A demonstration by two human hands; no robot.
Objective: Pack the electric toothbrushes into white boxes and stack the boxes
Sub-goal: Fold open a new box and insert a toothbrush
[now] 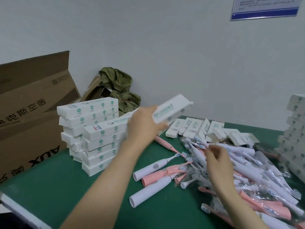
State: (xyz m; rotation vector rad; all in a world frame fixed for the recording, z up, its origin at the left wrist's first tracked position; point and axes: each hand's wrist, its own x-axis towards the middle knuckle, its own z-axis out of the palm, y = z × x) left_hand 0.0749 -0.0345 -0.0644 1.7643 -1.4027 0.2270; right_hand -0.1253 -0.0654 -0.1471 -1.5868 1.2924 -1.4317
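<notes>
**A:** Just right of the stack of boxes [100, 129], what is the left hand [145, 126] doing?

**B:** Its fingers are wrapped round one white box [171, 111], held tilted in the air, level with the top of the stack.

**A:** And the right hand [216, 162]?

**B:** Further right of the stack, down on the pile of toothbrushes [257, 176], fingers curled. Whether it pinches one, I can't tell.

**A:** What else?

**B:** A few loose toothbrushes [153, 167], white and pink, lie on the green table [66, 187] right of the stack. Farther back on that side is a row of boxes [194, 128]. Left of the stack stands a brown carton [33, 113].
</notes>
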